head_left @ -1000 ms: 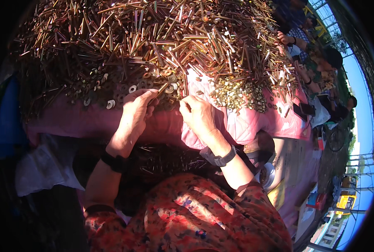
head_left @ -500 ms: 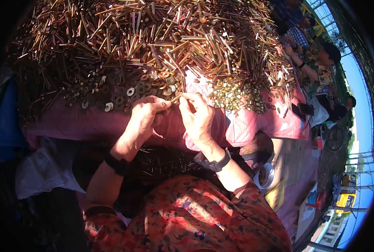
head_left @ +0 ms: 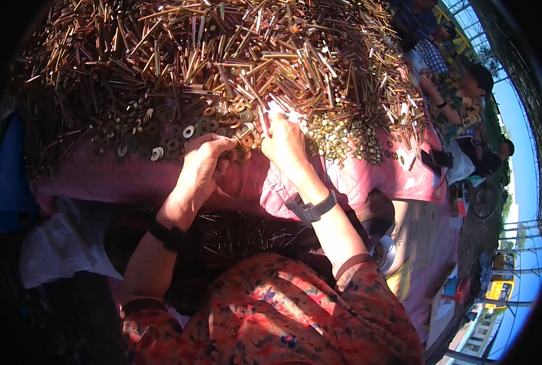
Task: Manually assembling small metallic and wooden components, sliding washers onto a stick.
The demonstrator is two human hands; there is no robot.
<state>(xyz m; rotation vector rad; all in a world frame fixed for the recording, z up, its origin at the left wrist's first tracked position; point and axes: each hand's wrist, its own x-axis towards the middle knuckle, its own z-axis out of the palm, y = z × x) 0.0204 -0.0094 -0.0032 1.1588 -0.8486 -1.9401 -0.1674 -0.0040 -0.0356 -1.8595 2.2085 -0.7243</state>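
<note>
My left hand (head_left: 205, 159) is closed in a pinch on a short brassy metal rod (head_left: 242, 135), held over the heap's near edge. Flat ring washers (head_left: 189, 131) lie scattered just beyond this hand. My right hand (head_left: 286, 143) reaches forward to the edge of the rods, its fingers drawn together. Strong sunlight washes out those fingertips, so anything in them is hidden. Close by on its right lies a spread of small shiny nuts (head_left: 344, 139). Many loose metal rods (head_left: 234, 55) form a big heap beyond both hands.
Pink quilted cloth (head_left: 125, 179) covers the table's near side. Two dark phone-like objects (head_left: 436, 159) lie at the right. Below the table are a whitish plastic sheet (head_left: 67, 249) and a white bowl (head_left: 388, 252). Another person's arm (head_left: 444, 100) shows at far right.
My right hand has moved away from the left one, forward to the heap's edge. My left hand keeps hold of the rod and has shifted slightly left.
</note>
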